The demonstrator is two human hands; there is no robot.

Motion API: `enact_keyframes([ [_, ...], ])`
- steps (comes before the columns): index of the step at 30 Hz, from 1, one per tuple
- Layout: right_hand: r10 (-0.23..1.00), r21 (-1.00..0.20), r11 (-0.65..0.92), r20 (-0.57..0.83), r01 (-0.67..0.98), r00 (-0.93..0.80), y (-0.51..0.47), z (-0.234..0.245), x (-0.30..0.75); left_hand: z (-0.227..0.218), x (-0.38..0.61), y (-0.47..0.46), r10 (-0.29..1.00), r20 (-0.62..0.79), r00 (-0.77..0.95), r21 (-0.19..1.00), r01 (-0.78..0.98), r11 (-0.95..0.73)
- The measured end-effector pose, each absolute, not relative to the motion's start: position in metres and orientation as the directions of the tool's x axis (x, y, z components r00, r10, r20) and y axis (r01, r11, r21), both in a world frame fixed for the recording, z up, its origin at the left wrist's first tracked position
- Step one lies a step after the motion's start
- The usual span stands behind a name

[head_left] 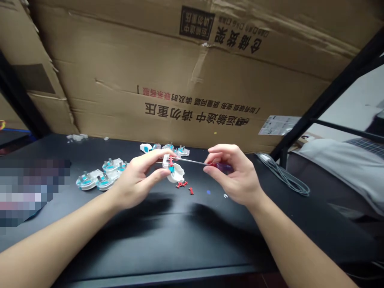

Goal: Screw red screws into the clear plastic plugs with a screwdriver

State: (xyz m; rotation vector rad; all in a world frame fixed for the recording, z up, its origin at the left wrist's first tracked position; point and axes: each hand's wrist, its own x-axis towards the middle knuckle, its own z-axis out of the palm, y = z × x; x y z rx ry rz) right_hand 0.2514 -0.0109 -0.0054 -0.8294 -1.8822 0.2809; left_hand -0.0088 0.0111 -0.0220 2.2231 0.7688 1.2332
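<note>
My left hand [139,176] pinches a small clear-and-white plug piece [166,161] between thumb and fingers. A red part [171,162] sits upright in it. A white rounded shell [177,175] shows just below; I cannot tell whether it is joined to the held piece. My right hand [235,172] is closed around the dark red handle of a screwdriver [193,161]. Its thin metal shaft points left and reaches the plug piece, where the exact contact of its tip is hidden. Below lie several small red parts [182,184], with one more red part [191,191] apart.
Several clear-and-blue plugs with metal prongs [87,182] lie on the black table [168,248] at left, others [182,151] at the back. A coiled grey cable [283,176] lies at right. A cardboard sheet [120,68] stands behind. Small clear pieces [78,137] sit far left.
</note>
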Motion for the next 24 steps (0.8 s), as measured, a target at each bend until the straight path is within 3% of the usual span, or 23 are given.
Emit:
enact_keyframes([
  [3, 0.621, -0.439, 0.76, 0.708, 0.479, -0.336, -0.008, -0.005, 0.251, -0.021, -0.009, 0.01, 0.667, 0.582, 0.465, 0.635, 0.252, -0.73],
  [6, 0.664, -0.403, 0.728, 0.616, 0.554, -0.424, -0.004, -0.007, 0.25, -0.018, -0.007, 0.008, 0.639, 0.583, 0.502, 0.599, 0.266, -0.755],
  [9, 0.796, -0.605, 0.602, 0.501, 0.52, -0.34, -0.003, -0.009, 0.245, -0.016, -0.005, 0.006, 0.608, 0.619, 0.497, 0.516, 0.327, -0.792],
  [13, 0.871, -0.856, 0.44, 0.334, 0.271, -0.359, -0.01, -0.012, 0.233, -0.02, -0.001, 0.005, 0.528, 0.636, 0.563, 0.378, 0.369, -0.849],
  [18, 0.884, -0.939, 0.323, 0.256, 0.114, -0.392, -0.014, -0.015, 0.219, -0.027, 0.005, 0.005, 0.386, 0.649, 0.656, 0.223, 0.322, -0.92],
  [24, 0.918, -0.979, 0.203, 0.192, -0.008, -0.348, -0.013, -0.02, 0.215, -0.026, 0.008, 0.004, 0.348, 0.654, 0.671, 0.18, 0.309, -0.934],
])
